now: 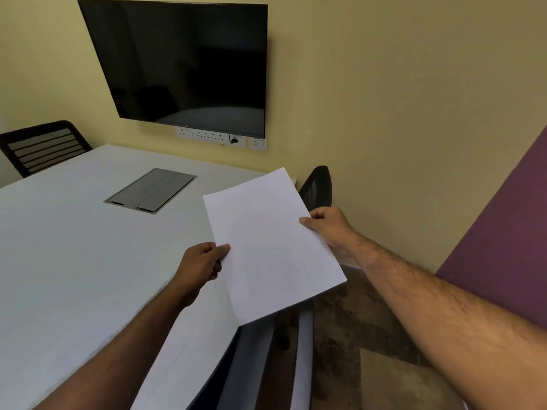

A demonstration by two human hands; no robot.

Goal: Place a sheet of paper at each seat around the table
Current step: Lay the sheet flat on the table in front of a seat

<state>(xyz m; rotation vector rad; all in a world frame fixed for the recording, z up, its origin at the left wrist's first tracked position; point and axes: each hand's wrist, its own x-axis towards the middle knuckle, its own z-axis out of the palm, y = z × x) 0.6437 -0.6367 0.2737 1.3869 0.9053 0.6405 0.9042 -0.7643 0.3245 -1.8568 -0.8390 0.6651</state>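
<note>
Pinching a sheet of paper point(272, 247) by opposite edges, the left hand point(201, 267) and right hand point(328, 229) hold it over the edge of the table point(74, 247), above a second sheet point(177, 365) lying there.

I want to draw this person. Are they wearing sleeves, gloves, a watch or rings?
No. The left hand and right hand are bare: no gloves, and no ring, watch or bracelet shows. No sleeves show on either forearm; the right forearm is hairy.
</note>
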